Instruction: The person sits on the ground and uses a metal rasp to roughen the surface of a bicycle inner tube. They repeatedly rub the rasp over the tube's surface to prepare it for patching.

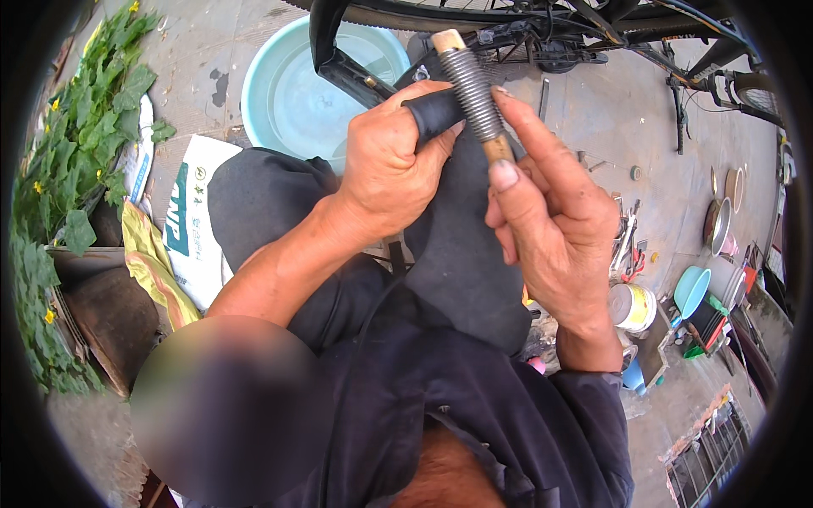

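Left hand: your left hand [389,169] is clenched around a fold of black rubber inner tube [461,254], thumb pressing it down over your knee.
Right hand: your right hand [550,220] grips a wooden-handled tool wrapped in a grey metal coil [472,89], fingers along its side, thumb on its lower wooden end.
Tool: tilted, coil touching the fold of tube at your left fingertips.
Tube: in the middle, draped down your dark trouser leg, running up toward the bicycle frame [550,25] on the far side.
Far left: a pale blue plastic basin [288,93] on the concrete.
Left: green leafy plants [76,144].
Right: a white tin can [631,306] among small tools.
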Tool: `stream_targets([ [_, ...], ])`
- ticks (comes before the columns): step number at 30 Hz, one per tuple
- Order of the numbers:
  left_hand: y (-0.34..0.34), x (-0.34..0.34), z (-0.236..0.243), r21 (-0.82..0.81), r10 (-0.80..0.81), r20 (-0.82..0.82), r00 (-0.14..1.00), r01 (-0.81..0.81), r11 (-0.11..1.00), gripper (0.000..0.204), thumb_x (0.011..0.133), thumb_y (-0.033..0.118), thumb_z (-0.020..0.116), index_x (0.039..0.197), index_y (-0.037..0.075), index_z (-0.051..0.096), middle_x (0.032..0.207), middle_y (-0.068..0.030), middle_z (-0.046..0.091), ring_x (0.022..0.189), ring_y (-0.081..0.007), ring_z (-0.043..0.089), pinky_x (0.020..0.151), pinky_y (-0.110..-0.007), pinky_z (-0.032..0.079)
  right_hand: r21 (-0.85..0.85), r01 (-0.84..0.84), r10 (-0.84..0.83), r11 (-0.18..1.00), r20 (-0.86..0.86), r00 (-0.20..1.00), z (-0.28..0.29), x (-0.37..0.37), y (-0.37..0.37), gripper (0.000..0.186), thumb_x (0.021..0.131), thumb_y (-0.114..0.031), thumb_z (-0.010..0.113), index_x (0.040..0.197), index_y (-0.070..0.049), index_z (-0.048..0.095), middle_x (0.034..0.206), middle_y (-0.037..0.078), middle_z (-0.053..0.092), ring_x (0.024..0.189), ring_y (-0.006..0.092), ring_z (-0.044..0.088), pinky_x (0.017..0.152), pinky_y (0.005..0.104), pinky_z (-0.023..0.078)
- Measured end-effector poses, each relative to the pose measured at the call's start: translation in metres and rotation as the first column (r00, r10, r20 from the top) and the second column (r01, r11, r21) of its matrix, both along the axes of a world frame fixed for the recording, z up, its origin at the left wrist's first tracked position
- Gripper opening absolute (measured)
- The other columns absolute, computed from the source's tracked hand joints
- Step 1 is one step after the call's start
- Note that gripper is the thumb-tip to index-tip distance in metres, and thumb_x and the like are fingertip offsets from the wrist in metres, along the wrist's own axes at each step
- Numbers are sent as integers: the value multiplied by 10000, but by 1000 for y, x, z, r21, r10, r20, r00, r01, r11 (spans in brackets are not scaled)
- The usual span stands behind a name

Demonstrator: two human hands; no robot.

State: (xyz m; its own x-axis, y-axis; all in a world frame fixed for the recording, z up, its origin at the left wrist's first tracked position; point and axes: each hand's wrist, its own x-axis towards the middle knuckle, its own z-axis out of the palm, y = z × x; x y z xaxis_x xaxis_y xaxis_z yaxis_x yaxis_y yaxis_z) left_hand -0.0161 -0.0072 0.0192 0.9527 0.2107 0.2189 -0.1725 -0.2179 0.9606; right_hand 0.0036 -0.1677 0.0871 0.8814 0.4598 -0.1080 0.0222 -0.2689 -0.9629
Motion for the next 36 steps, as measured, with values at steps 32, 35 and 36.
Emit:
stream_targets([
  [32,5,1,-8,-314,-34,-100,994,0,949,192,922,-25,615,1095,-17,697,941,-41,684,831,-105,620,738,-237,498,-201,-63,147,978,441,885,-22,5,4,555,837,-1,716,1369,-68,570,869,94,686,612,134,621,575,278,496],
  [35,5,1,-8,-374,-15,-109,994,-27,927,195,930,-2,625,1111,-4,700,969,-38,699,858,-97,643,756,-219,509,-314,-110,259,943,482,837,-26,6,-7,544,835,19,707,1359,-38,571,1110,140,698,736,134,689,663,258,526],
  [36,7,2,-9,-362,-36,-125,991,-12,932,205,937,0,618,1128,-19,690,994,-62,705,909,-123,651,809,-243,512,-345,-112,279,932,485,829,-25,6,-12,540,835,24,703,1356,-32,572,1190,156,692,773,140,709,690,256,534],
])
